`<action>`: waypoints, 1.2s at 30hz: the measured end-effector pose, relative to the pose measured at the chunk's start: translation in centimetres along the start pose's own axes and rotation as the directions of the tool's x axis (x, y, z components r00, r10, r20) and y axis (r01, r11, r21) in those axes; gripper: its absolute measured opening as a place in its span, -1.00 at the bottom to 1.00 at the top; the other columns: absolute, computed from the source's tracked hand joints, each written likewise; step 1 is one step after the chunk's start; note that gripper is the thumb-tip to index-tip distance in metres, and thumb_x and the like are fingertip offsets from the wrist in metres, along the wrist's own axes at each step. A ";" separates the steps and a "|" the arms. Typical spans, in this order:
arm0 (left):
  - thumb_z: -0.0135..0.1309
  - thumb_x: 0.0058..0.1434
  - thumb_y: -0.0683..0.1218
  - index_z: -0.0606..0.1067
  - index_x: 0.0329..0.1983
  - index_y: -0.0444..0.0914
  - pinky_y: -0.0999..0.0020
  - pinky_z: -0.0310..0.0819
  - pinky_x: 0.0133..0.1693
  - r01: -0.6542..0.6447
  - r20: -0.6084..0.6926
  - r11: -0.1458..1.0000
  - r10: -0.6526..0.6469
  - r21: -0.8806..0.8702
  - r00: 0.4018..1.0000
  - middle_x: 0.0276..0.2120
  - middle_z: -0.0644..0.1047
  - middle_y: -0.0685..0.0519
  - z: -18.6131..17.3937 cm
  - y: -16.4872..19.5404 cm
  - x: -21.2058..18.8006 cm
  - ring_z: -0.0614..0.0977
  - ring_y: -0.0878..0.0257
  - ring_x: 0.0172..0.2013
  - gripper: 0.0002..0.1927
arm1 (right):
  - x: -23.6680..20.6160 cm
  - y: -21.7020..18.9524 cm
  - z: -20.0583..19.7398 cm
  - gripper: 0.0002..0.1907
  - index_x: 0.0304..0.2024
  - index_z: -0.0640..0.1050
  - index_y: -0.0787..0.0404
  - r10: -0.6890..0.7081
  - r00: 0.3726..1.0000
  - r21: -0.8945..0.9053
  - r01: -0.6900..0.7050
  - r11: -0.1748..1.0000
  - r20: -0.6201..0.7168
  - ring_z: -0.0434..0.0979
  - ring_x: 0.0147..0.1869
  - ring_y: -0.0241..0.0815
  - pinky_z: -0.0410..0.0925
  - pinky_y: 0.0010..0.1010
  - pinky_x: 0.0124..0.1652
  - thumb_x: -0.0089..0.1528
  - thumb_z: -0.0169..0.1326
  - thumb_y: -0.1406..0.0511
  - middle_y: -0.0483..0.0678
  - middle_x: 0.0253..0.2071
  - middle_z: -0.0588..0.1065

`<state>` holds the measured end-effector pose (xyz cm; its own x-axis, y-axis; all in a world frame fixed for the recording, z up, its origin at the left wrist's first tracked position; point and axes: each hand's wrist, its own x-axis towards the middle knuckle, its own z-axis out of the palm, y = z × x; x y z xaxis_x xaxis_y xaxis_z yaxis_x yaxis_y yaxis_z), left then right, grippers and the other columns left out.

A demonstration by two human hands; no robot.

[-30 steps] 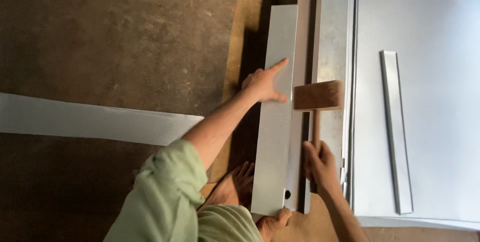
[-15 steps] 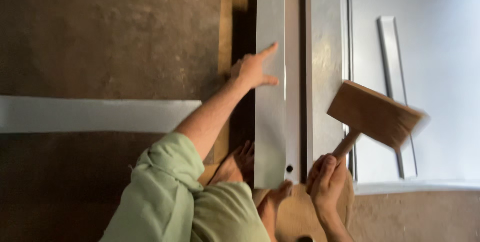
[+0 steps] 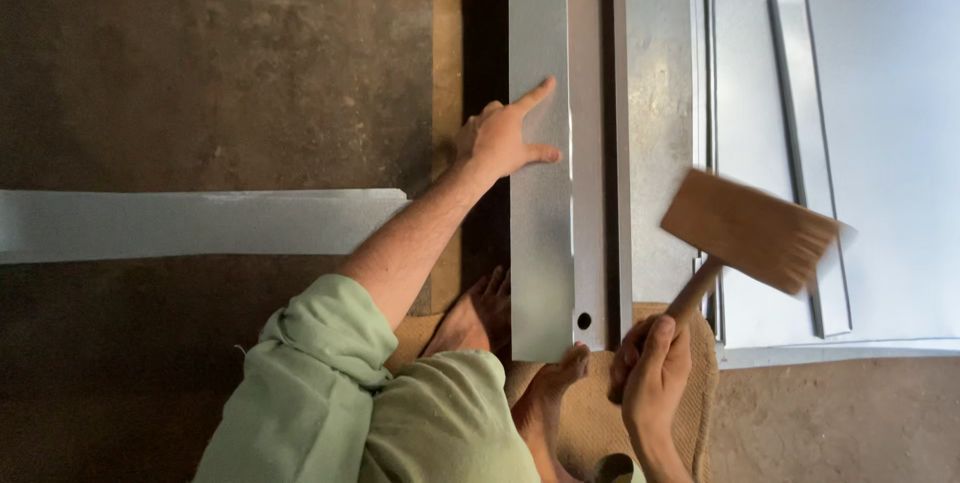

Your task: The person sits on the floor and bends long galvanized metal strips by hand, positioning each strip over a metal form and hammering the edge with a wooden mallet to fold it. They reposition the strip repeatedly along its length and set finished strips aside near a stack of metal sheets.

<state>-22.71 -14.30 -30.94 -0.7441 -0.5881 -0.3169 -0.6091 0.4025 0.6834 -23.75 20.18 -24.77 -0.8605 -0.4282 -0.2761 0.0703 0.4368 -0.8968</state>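
Mallet [image 3: 750, 230]: matt wood. Folded strip [image 3: 540, 163]: smooth dull-grey sheet metal. Floor [image 3: 200, 63]: rough brown concrete. Sleeve [image 3: 320, 383]: green cloth.

A long grey metal strip [image 3: 200, 224] lies across the dark concrete floor [image 3: 200, 63] left of the hands, a broad pale metal sheet [image 3: 890, 143] spreads to their right bearing a narrow metal channel [image 3: 805, 123], and burlap sacking [image 3: 600, 423] sits beneath them

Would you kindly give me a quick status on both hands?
Left hand flat on metal strip. Right hand grips raised wooden mallet. Nothing obstructing.
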 end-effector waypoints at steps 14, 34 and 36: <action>0.42 -0.21 0.43 0.02 0.48 0.47 -0.04 0.50 0.03 -0.025 -0.066 0.997 0.029 0.075 0.997 0.02 0.50 -0.14 0.9 -0.5 0.9 0.57 -0.11 0.05 0.20 | 8.9 1.6 2.9 -0.37 -0.42 0.25 0.12 -0.092 0.982 0.180 0.062 0.982 0.164 0.15 -0.77 -0.37 0.09 -0.45 -0.82 0.46 -0.60 -0.11 -0.22 -0.71 0.19; 0.44 -0.25 0.45 0.02 0.46 0.46 -0.09 0.41 0.16 -0.009 -0.040 1.000 0.010 0.016 0.999 0.10 0.49 -0.25 0.9 -0.5 1.1 0.54 -0.14 0.13 0.22 | 6.6 3.2 2.1 -0.38 -0.53 0.20 0.04 0.323 0.945 0.410 -0.316 0.856 0.054 -0.07 -0.81 -0.27 -0.09 -0.40 -0.82 0.39 -0.44 -0.21 -0.19 -0.77 0.04; 0.38 -0.22 0.47 0.03 0.50 0.47 -0.04 0.51 0.15 0.016 -0.030 1.000 -0.017 -0.014 0.999 0.08 0.53 -0.23 0.5 -0.4 0.7 0.60 -0.14 0.11 0.20 | 7.1 2.5 2.5 -0.37 -0.53 0.08 0.02 0.240 0.970 0.504 -0.221 0.835 0.028 -0.05 -0.76 -0.33 -0.06 -0.46 -0.77 0.50 -0.31 -0.16 -0.23 -0.73 0.04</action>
<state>-23.12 -14.45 -31.76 -0.7253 -0.6157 -0.3080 -0.6171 0.3831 0.6873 -28.46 16.27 -29.78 -0.8042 -0.3324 -0.4926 0.5032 0.0603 -0.8621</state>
